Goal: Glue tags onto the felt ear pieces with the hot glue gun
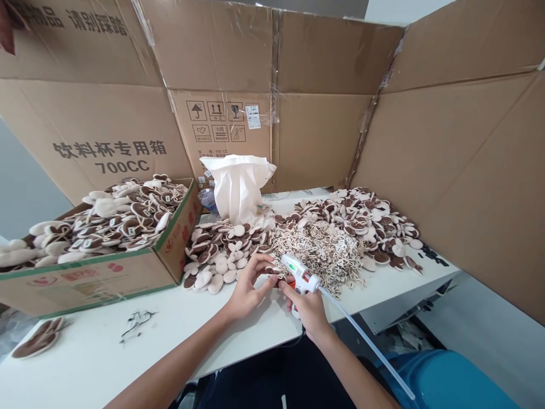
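My left hand (251,289) has its fingers closed on a small brown-and-cream plush piece (276,272), held just above the table's front edge. A white hot glue gun (298,274) is in my right hand (310,312), with a long glue stick (366,341) running out of its back, down and to the right. My right fingertips meet the plush piece near my left thumb; the gun's nozzle tip cannot be made out. Right behind the hands lies a heap of small cream-coloured loops or cords (323,250).
Piles of brown-and-cream plush pieces (225,255) flank the loops. At left stands an open carton (106,284) full of similar pieces. A white bag (240,187) rises behind. Cardboard walls (323,136) enclose the table. A blue stool (460,375) is at lower right.
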`<state>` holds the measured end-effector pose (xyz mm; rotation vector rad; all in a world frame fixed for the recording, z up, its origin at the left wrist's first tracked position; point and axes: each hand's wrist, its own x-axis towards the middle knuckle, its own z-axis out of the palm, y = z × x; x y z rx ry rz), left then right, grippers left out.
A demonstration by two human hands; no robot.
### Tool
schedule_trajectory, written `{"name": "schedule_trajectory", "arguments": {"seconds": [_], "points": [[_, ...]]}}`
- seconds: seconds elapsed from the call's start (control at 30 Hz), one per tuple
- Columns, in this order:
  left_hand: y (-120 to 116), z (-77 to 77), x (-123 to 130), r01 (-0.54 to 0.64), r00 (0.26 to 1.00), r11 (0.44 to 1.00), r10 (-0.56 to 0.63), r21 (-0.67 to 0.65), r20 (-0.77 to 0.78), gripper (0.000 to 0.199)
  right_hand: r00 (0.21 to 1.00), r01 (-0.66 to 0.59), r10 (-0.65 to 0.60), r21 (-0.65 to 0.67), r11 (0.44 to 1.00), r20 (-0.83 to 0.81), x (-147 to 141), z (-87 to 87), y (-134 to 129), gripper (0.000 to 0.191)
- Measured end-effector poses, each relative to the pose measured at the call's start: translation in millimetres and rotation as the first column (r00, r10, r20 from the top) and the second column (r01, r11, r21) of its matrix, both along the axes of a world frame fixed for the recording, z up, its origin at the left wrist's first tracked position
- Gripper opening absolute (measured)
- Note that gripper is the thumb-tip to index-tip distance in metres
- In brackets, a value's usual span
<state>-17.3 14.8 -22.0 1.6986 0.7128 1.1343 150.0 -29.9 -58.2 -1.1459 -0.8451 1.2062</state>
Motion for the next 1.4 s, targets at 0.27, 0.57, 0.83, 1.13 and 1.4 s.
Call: {"name": "schedule_trajectory", "arguments": {"seconds": [0.27,0.57,0.83,1.13,1.4], "points": [[-0.4,2.4,1.6,-0.032,0.999,0.999,0.032,-0.002,0.001,0.026,1.0,0.01,-0.01,-0.001,1.0,-0.026,-0.3,2.4,0.4,0.048],[-2.2,3.0,3.4,-0.036,0.999,0.999,0.036,0.011,-0.014,0.025,0.999,0.027,-0.027,-0.011,1.0,-0.03,0.5,-0.1,1.0,0.046],[-6.4,5.0,-0.3,-0.026,0.995,0.98,0.045,0.198,-0.09,0.022,0.998,0.055,-0.055,0.006,0.998,0.004,-1.3,3.3,-2.1,0.044],[-5.4,7.3,1.7,-0.11,0.96,0.919,0.196,0.379,-0.198,0.003,0.999,0.036,-0.036,-0.018,0.999,-0.002,-0.3,3.4,-1.8,0.046],[-4.6,7.6,1.4,-0.152,0.957,0.909,0.234,0.388,-0.172,0.005,0.999,0.039,-0.039,-0.004,0.999,-0.001,-0.8,0.1,-1.5,0.049]]}}
